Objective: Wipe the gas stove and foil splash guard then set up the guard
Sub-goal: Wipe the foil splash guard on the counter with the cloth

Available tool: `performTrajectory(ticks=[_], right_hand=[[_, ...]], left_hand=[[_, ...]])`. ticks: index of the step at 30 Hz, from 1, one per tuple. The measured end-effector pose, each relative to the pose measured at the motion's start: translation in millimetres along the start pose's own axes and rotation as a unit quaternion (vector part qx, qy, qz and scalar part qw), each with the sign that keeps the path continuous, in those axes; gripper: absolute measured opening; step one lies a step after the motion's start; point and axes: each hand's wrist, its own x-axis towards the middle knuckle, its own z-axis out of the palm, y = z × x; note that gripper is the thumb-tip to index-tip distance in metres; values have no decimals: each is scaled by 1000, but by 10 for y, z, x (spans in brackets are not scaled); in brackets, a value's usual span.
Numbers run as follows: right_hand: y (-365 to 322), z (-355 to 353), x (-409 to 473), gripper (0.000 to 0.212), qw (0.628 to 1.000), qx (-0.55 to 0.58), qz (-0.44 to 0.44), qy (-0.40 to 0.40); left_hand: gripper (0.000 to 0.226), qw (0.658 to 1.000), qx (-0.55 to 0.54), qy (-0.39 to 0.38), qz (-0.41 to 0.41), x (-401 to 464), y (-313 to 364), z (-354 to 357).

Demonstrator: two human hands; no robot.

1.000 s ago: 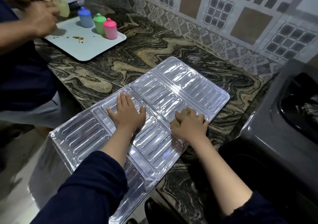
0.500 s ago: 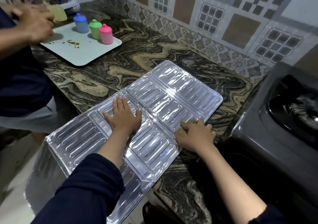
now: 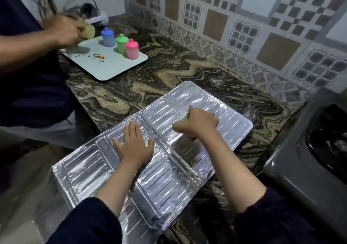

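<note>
The silver foil splash guard lies flat and unfolded on the marbled counter, its near-left end hanging past the counter's edge. My left hand presses flat on its middle panel, fingers straight and spread. My right hand is curled over a small yellowish cloth on the far right panel; only a sliver of the cloth shows. The dark gas stove stands at the right edge, a burner partly in view.
Another person stands at the left, a hand holding a yellow pad over a white tray. On the tray stand blue, green and pink lidded cups. A tiled wall backs the counter.
My right hand moved with the cloth from the guard's near edge up toward its far panel. My left hand stayed pressed in place. The view has shifted a little.
</note>
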Motion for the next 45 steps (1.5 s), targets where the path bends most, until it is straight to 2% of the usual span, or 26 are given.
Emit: performTrajectory(ticks=[7,10,12,15,18,20,24,33,39,45], right_hand=[[-641,94,802,50,984,-126,-121,29],[-631,438,1020,80,986,-108,-125,-19],[-550,666,1036,89,988,-82,-125,-27],[-471,782,1071,87,987,-55,-148,-9],[-463,791,1116,77,987,-35,-155,-17],[-455,823,1115,77,987,-40,-156,-1],[-430,874,1117,79,986,-31,-163,27],[-425,913,1119,74,983,-13,-155,98],[-294,904,1004,64,985,-2,-123,121],[-3,968,696,69,988,10,-73,134]], left_hand=[[75,1000,-2,13,3,-81,-111,31],[76,1000,-9,10,-2,-75,-99,42],[77,1000,-7,4,-7,-69,-91,19],[81,1000,-23,-11,-18,13,-7,-93],[81,998,-49,12,-26,141,122,-164],[82,998,-58,23,-12,205,167,-121],[78,998,-16,28,49,237,175,38],[81,999,4,29,34,258,176,73],[73,999,8,29,44,267,173,51],[72,999,5,28,42,270,177,58]])
